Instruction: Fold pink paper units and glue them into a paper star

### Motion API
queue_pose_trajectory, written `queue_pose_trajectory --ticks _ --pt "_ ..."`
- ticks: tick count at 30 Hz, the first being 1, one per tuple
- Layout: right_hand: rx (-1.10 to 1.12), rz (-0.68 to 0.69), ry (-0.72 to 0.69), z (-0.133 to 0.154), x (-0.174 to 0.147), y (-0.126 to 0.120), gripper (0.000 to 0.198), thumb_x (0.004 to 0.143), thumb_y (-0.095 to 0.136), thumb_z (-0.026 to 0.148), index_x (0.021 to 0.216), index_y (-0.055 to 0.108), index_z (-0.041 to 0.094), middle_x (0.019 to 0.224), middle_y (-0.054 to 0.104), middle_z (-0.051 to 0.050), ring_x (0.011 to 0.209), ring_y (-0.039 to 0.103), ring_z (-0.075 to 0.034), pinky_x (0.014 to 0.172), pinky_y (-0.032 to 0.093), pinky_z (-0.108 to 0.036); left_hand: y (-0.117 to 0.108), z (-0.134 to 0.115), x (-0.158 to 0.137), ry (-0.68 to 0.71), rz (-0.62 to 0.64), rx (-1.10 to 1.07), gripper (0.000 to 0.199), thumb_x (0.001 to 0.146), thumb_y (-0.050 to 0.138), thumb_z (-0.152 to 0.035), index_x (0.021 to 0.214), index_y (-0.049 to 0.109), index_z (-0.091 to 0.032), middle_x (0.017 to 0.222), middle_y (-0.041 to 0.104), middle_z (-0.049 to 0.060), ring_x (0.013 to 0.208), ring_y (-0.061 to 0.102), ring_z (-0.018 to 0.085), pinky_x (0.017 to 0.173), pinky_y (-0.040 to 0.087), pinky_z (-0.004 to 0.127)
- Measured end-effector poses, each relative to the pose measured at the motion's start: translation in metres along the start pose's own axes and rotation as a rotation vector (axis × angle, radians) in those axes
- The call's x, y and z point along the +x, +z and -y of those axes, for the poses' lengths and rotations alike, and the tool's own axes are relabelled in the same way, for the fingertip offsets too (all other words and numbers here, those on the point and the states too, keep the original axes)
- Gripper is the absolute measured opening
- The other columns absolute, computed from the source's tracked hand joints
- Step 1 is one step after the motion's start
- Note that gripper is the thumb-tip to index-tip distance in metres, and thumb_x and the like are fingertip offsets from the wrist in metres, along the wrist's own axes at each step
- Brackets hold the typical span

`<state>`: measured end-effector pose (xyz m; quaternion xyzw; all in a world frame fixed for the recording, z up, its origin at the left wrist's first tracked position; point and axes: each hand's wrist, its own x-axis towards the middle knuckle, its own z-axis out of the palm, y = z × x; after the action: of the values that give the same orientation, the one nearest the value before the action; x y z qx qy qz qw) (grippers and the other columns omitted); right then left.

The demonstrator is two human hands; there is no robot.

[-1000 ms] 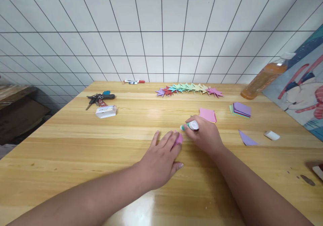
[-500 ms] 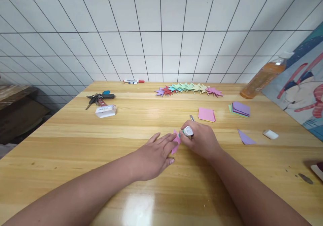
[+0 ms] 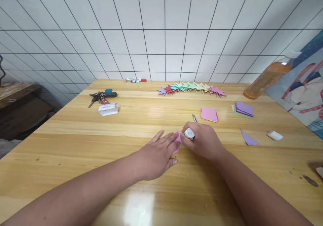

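My left hand (image 3: pixel 157 158) lies flat with fingers spread, pressing a small folded pink paper (image 3: pixel 177 148) onto the table. Much of that paper is hidden under the fingers. Wrapped around a white glue stick (image 3: pixel 189 133), my right hand (image 3: pixel 205 140) holds its tip against the right side of the pink paper. Just beyond the right hand, the tip of a cutter knife (image 3: pixel 194 118) shows; its remainder is hidden. A stack of pink paper squares (image 3: pixel 209 114) lies behind it.
A row of folded coloured paper stars (image 3: pixel 191 87) runs along the back. To the right are a paper stack (image 3: pixel 243 109), a purple triangle (image 3: pixel 248 137), a white cap (image 3: pixel 275 135) and a bottle (image 3: pixel 271 76). Keys (image 3: pixel 102 96), a white box (image 3: pixel 108 109) and a marker (image 3: pixel 135 80) are left.
The whole view has shifted slightly, so things sit a little further right. Both hands keep nearly the same pose, and the glue stick stays at the pink paper.
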<state>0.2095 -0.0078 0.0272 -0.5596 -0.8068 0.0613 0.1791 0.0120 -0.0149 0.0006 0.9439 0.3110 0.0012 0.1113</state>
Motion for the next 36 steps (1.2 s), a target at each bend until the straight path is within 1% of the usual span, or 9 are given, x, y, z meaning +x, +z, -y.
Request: queue_pose_trajectory --ticks 6,16,19,21,25,27,29,31,36 --pt "0.007 0.042 -0.029 0.001 -0.001 -0.003 0.017 0.082 0.046 0.034 0.077 0.054 0.020 0.070 0.062 0.000 0.062 0.055 -0.014 0.054 0.030 -0.023 -0.001 -0.001 0.000 0.000 -0.011 -0.001 0.052 0.091 0.027 -0.044 0.136 0.027 -0.017 0.146 0.022 0.011 0.135 0.016 0.021 0.110 0.005 0.043" --pt "0.029 0.041 -0.110 -0.002 -0.004 -0.002 0.015 0.080 0.047 0.031 0.074 0.053 0.020 0.064 0.059 0.000 0.061 0.053 -0.014 0.056 0.033 -0.023 -0.002 -0.001 0.000 0.004 0.003 0.004 0.051 0.091 0.029 -0.042 0.137 0.023 -0.019 0.148 0.017 0.010 0.135 0.017 0.022 0.110 0.008 0.044" --pt "0.123 0.016 -0.140 -0.003 -0.009 -0.007 0.013 0.078 0.050 0.030 0.072 0.055 0.020 0.062 0.059 0.001 0.058 0.053 -0.013 0.056 0.035 -0.023 -0.004 -0.001 0.001 -0.006 0.022 0.005 0.052 0.091 0.029 -0.041 0.138 0.022 -0.019 0.148 0.015 0.011 0.135 0.016 0.022 0.109 0.007 0.045" --pt "0.278 -0.099 -0.091 -0.007 -0.012 -0.014 0.012 0.078 0.052 0.030 0.073 0.058 0.020 0.064 0.060 0.000 0.056 0.053 -0.012 0.055 0.037 -0.023 -0.003 -0.002 0.001 -0.011 0.023 0.010 0.053 0.091 0.029 -0.042 0.138 0.022 -0.019 0.148 0.014 0.011 0.135 0.016 0.022 0.109 0.007 0.046" --pt "0.632 -0.681 0.292 -0.027 -0.012 -0.023 0.020 0.078 0.056 0.036 0.090 0.057 0.020 0.071 0.061 -0.002 0.060 0.058 -0.015 0.053 0.043 -0.026 -0.001 -0.001 0.000 -0.006 -0.002 0.015 0.052 0.091 0.027 -0.044 0.138 0.024 -0.021 0.148 0.016 0.009 0.135 0.016 0.022 0.109 0.006 0.046" --pt "0.819 -0.867 0.349 -0.044 -0.007 -0.024 0.026 0.074 0.061 0.037 0.093 0.055 0.020 0.075 0.060 -0.002 0.065 0.060 -0.016 0.052 0.046 -0.026 0.000 -0.002 0.001 -0.016 -0.014 0.016 0.053 0.090 0.027 -0.047 0.137 0.026 -0.021 0.148 0.018 0.009 0.135 0.017 0.022 0.109 0.006 0.046" --pt "0.983 -0.900 0.380 -0.062 -0.002 -0.025 0.031 0.068 0.067 0.034 0.092 0.053 0.020 0.078 0.062 -0.001 0.067 0.061 -0.015 0.050 0.045 -0.023 0.001 -0.004 0.002 -0.024 -0.033 0.016 0.053 0.090 0.026 -0.048 0.136 0.028 -0.021 0.147 0.021 0.008 0.134 0.019 0.021 0.109 0.006 0.045" --pt "1.131 -0.862 0.393 -0.079 0.001 -0.027 0.035 0.063 0.071 0.029 0.092 0.053 0.020 0.086 0.065 -0.002 0.069 0.060 -0.012 0.048 0.043 -0.019 0.002 -0.006 0.003 -0.030 -0.064 0.021 0.052 0.090 0.025 -0.048 0.135 0.030 -0.022 0.147 0.024 0.007 0.134 0.020 0.020 0.109 0.007 0.044" --pt "1.217 -0.818 0.501 -0.112 0.000 -0.027 0.030 0.074 0.058 0.043 0.094 0.059 0.019 0.086 0.063 -0.003 0.063 0.053 -0.008 0.051 0.044 -0.019 0.002 -0.011 0.006 -0.057 -0.105 0.056 0.051 0.091 0.023 -0.048 0.134 0.032 -0.022 0.144 0.029 0.006 0.132 0.023 0.020 0.109 0.009 0.041"
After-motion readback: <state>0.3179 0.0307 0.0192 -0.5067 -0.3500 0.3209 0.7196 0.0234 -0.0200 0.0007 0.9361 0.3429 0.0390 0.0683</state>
